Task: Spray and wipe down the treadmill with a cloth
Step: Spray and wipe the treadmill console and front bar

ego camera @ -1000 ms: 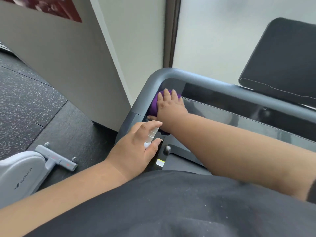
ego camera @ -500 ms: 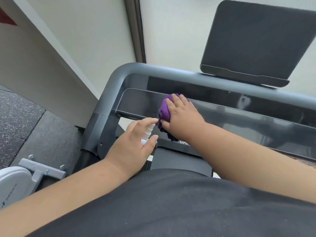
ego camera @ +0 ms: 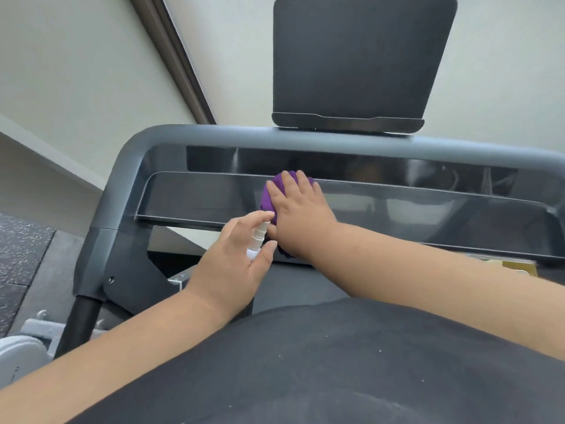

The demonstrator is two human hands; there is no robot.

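Note:
The treadmill's glossy dark console panel (ego camera: 195, 197) runs across the middle of the head view, under a grey curved handrail (ego camera: 214, 134). My right hand (ego camera: 301, 215) lies flat, fingers straight, pressing a bunched purple cloth (ego camera: 270, 195) against the panel near its middle. My left hand (ego camera: 235, 261) grips a small white spray bottle (ego camera: 256, 240), index finger over the nozzle, right beside the right hand's thumb. Most of the cloth is hidden under the right hand.
A dark tablet screen (ego camera: 357, 56) stands above the handrail. Pale walls rise behind. Speckled rubber floor (ego camera: 21, 246) and part of a white and grey machine (ego camera: 18, 353) lie at the left. My dark shirt fills the bottom.
My right hand has slid the cloth to the right along the panel, from its left corner toward the middle. The left hand with the bottle followed alongside, and the view swung right.

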